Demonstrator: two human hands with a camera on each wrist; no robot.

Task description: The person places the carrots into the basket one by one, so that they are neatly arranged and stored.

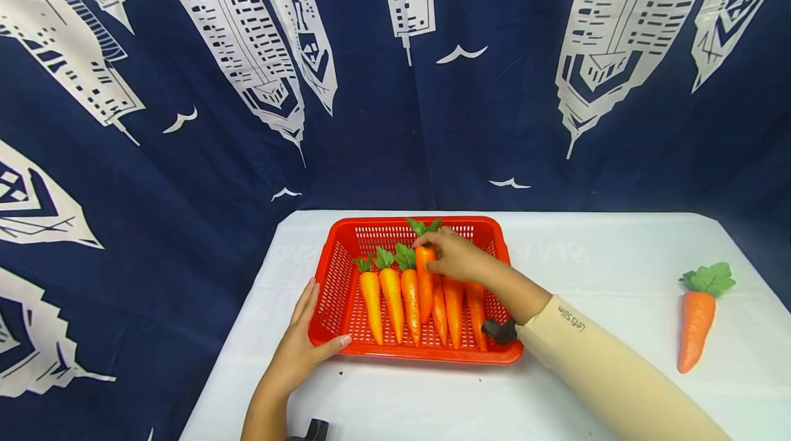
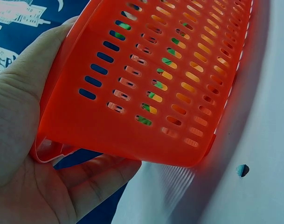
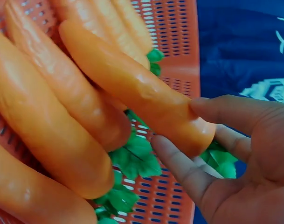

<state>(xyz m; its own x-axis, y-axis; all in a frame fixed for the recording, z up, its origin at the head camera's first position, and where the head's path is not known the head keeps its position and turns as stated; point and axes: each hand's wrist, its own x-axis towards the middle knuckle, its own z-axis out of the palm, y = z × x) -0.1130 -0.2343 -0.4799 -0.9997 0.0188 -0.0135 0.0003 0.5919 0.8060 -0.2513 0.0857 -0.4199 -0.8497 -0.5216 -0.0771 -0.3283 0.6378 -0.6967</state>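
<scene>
A red perforated plastic basket [image 1: 426, 356] holds several orange carrots with green leaves, laid side by side. My right hand [image 1: 457, 257] pinches one carrot [image 1: 424, 283] by its thick leafy end. In the right wrist view, the thumb and fingers [image 3: 172, 158] sit around that end of the held carrot [image 3: 142, 91], which lies higher than its neighbours. My left hand [image 1: 301, 348] grips the basket's near left corner, thumb by the front rim. The left wrist view shows fingers [image 2: 102, 179] under the rim of the basket [image 2: 76, 126].
Apart from the basket, a single carrot [image 1: 698, 331] with leaves lies on the white-covered table [image 1: 605, 290] at the right. Behind the table hangs a dark blue cloth [image 1: 383, 145] printed with white buildings and birds. A beige sleeve [image 1: 612, 372] covers the right forearm.
</scene>
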